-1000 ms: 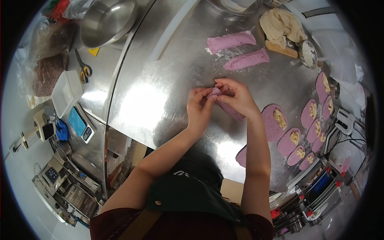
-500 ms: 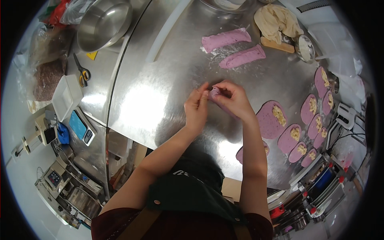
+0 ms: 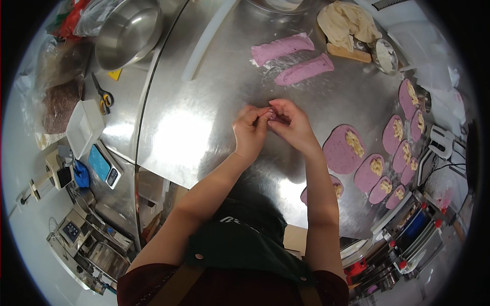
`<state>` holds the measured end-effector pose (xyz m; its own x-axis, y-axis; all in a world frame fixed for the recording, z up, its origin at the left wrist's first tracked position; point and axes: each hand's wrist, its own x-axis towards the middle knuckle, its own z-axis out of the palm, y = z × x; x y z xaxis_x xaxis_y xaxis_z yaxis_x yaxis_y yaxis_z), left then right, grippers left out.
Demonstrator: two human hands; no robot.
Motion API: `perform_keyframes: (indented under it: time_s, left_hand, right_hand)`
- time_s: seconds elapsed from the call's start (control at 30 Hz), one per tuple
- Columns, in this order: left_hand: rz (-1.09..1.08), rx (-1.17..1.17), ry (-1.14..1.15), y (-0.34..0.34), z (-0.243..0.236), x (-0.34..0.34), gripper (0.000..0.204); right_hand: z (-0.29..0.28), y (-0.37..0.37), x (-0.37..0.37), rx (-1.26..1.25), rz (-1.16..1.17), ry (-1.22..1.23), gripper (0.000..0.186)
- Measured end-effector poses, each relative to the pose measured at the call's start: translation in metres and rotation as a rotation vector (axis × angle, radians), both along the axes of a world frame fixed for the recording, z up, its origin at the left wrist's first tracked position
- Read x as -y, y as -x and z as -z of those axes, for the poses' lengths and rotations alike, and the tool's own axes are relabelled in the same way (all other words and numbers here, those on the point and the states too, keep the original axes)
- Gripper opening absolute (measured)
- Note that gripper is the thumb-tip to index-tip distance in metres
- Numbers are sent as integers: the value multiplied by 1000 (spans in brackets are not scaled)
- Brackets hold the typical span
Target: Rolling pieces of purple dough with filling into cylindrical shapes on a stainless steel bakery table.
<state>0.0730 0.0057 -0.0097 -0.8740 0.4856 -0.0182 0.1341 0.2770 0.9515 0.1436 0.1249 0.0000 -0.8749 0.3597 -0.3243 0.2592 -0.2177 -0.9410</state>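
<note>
Over the middle of the steel table, my left hand and my right hand meet with their fingers pinched together. Between the fingertips shows a small bit of purple dough; the rest of that piece is hidden by the hands. To the right lies a large flat purple dough oval with pale chunky filling on it. Several smaller filled ovals spread further right, such as one dough oval. Beyond my hands, two rolled-up logs, a far dough log and a nearer dough log, rest on floured steel.
At the far right sit a beige cloth, a wooden-handled tool and a metal bowl of flour. Leftward, past the table seam, are a large steel bowl, scissors, a white tray and a scale.
The purple dough piece stretched below my right hand earlier; now only a small bit shows at the fingertips. My hands have drawn closer together. The view has shifted slightly.
</note>
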Motion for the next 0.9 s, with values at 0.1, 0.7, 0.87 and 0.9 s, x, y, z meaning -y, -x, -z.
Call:
perform_keyframes:
  time_s: [0.1, 0.7, 0.87, 0.9]
  left_hand:
    - [24, 9, -57, 0, 0, 2, 11]
    - [-162, 342, -170, 4, -2, 9, 17]
    - [-18, 169, -2, -1, 7, 12, 10]
    - [-19, 171, -3, -2, 7, 10, 10]
  right_hand:
    - [2, -1, -1, -2, -2, -4, 36]
    - [5, -5, -4, 14, 37, -37, 45]
    - [4, -3, -3, -6, 33, -2, 45]
    - [3, -3, -3, 10, 16, -22, 46]
